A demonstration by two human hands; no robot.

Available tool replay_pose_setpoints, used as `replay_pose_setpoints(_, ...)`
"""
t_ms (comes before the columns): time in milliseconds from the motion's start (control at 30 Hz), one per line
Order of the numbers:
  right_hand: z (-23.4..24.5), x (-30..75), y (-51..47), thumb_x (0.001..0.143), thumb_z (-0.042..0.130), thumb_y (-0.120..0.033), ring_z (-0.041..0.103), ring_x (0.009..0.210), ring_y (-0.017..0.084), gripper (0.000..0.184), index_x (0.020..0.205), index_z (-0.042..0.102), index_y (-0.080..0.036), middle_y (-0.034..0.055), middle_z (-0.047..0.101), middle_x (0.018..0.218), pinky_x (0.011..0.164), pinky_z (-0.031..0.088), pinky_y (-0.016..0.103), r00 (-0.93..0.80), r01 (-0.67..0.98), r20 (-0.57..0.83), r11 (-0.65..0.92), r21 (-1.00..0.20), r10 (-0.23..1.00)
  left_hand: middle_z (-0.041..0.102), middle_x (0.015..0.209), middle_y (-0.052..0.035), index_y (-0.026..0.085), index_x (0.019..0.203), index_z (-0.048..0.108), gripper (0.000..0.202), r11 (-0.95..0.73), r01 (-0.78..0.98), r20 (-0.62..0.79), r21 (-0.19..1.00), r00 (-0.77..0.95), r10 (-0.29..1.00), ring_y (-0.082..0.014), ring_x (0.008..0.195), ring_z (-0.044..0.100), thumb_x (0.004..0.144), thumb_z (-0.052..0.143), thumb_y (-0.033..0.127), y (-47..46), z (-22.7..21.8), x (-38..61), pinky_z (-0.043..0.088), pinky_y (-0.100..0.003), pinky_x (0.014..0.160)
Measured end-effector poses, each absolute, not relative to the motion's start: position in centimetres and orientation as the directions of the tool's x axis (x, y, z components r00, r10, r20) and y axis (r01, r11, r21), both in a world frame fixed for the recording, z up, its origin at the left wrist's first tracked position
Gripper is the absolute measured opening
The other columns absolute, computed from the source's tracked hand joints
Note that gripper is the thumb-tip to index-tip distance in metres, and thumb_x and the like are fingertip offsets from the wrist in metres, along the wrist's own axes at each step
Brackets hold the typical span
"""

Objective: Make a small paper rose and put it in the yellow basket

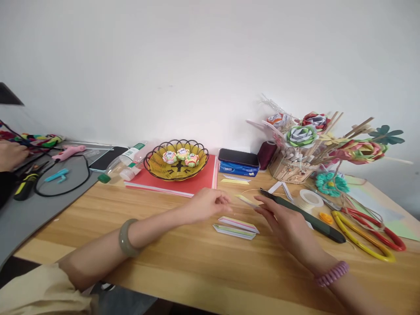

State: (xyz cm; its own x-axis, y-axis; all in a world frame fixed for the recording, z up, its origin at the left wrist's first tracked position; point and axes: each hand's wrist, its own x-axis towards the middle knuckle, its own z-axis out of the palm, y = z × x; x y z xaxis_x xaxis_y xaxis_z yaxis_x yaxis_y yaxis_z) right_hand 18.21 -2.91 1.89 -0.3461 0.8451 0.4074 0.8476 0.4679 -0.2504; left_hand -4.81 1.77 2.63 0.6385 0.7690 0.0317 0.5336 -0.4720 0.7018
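Observation:
My left hand (206, 204) hovers over the wooden table (183, 258), fingers curled toward a small yellow paper strip (246, 201). My right hand (285, 222) pinches the other end of that strip with thumb and fingers. Just below the hands lie two stacks of folded coloured paper strips (236, 228). A long dark green tool (305, 215) lies on the table behind my right hand. A jade bangle is on my left wrist and a pink bead bracelet on my right.
A yellow wire basket (157, 162) with three paper roses stands on red paper (200, 179). Paper flowers on sticks (305, 144) fill a holder at the right. Scissors with red and yellow handles (367, 232), a tape roll (310, 199), a tissue pack (238, 168). Another person's hand (11, 154) at far left.

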Motion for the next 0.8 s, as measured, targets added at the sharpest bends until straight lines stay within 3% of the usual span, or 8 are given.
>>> replay_pose_setpoints(100,2.2,18.0,-2.8,0.085,0.047,-0.024,0.066,0.056,0.019,0.019,0.085,0.065,-0.021,0.0018,0.072,0.069,0.048,0.049,0.028,-0.318,0.854,0.308,0.412,-0.319,0.897,0.068,0.092,-0.0061,0.019,0.091,0.066,0.022,-0.545,0.580,0.046,0.606,0.658,0.751,-0.0226,0.091,0.060,0.073,0.061,0.031,1.0,2.1,-4.7,0.044,-0.031,0.076)
replay_pose_setpoints(200,2.6,17.6,-2.7,0.083,0.048,-0.023,0.066,0.060,0.018,0.019,0.076,0.066,-0.021,0.0018,0.072,0.072,0.051,0.049,0.027,-0.315,0.841,0.257,0.394,-0.372,0.914,0.067,0.094,-0.0041,0.022,0.085,0.067,0.014,-0.599,0.602,0.059,0.527,0.677,0.733,-0.0226,0.094,0.057,0.074,0.059,0.023,0.5,1.9,-4.3,0.043,-0.032,0.078)
replay_pose_setpoints(333,2.2,16.9,-2.6,0.082,0.048,-0.022,0.065,0.069,0.019,0.021,0.076,0.068,-0.019,0.0048,0.071,0.079,0.061,0.050,0.029,-0.294,0.825,0.211,0.359,-0.437,0.932,0.067,0.085,-0.0025,0.021,0.082,0.066,0.014,-0.614,0.630,0.072,0.476,0.668,0.741,-0.0204,0.087,0.058,0.075,0.054,0.018,0.3,1.8,-4.1,0.043,-0.029,0.073)
replay_pose_setpoints(600,1.1,15.7,-2.7,0.084,0.049,-0.023,0.063,0.069,0.016,0.022,0.081,0.071,-0.019,0.0036,0.069,0.080,0.062,0.047,0.025,-0.322,0.778,0.118,0.333,-0.533,0.940,0.061,0.078,-0.0012,0.018,0.075,0.062,0.015,-0.607,0.629,0.128,0.485,0.635,0.762,-0.0149,0.077,0.056,0.075,0.049,0.010,0.2,1.0,-3.9,0.042,-0.024,0.068)
replay_pose_setpoints(800,1.8,15.5,-3.5,0.089,0.046,-0.025,0.061,0.076,0.016,0.025,0.086,0.070,-0.019,0.0049,0.066,0.087,0.069,0.046,0.027,-0.398,0.760,0.117,0.399,-0.513,0.910,0.058,0.083,-0.0009,0.017,0.072,0.062,0.013,-0.595,0.607,0.172,0.527,0.609,0.774,-0.0114,0.070,0.054,0.075,0.052,0.011,0.3,0.6,-3.8,0.041,-0.021,0.063)
